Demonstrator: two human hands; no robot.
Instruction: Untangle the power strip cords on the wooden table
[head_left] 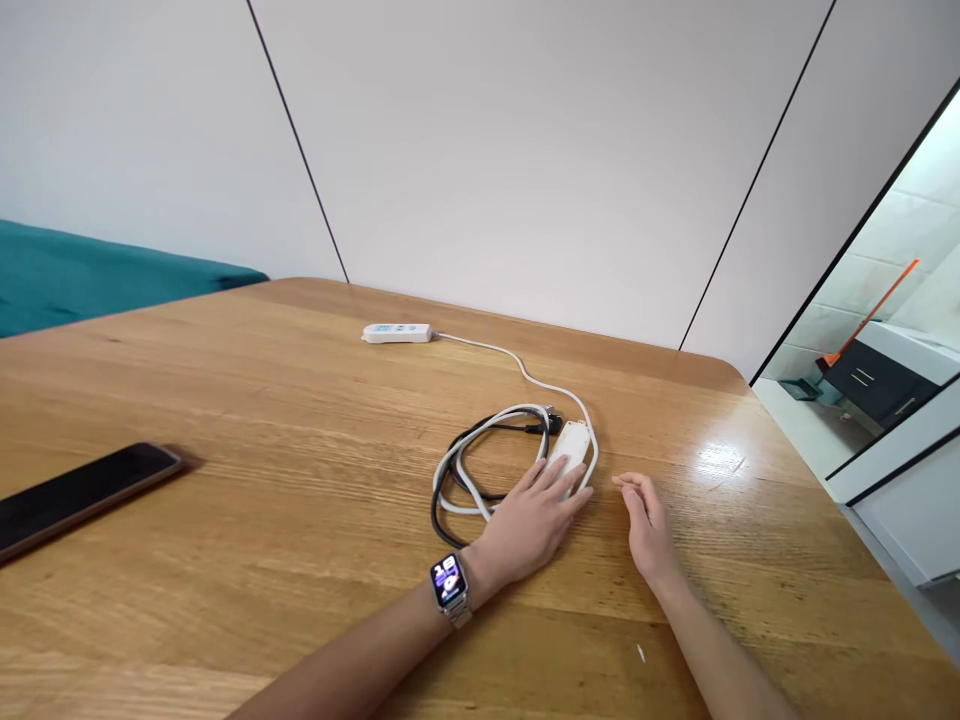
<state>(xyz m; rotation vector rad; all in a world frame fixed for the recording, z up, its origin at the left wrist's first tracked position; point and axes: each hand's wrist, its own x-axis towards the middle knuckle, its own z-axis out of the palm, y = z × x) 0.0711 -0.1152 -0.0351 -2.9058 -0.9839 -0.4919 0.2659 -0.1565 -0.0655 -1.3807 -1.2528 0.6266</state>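
Note:
My left hand [529,515], with a watch [448,582] on its wrist, lies with fingers spread over the near part of a white power strip or adapter [572,443]. Beside it on the left, a black cable [442,480] and a white cable [469,490] lie in loops, partly under the hand. A black plug [553,424] rests at the top of the coil. The white cable runs back to a white remote-like controller [397,333]. My right hand [646,520] rests right of the strip, its fingers curled together; whether they hold anything is hidden.
A wooden table [285,400] spans the view. A dark phone or tablet [82,495] lies at the left. Behind stand a white panelled wall [525,150] and a teal seat [105,270]. An orange broom [874,315] shows through a doorway at right.

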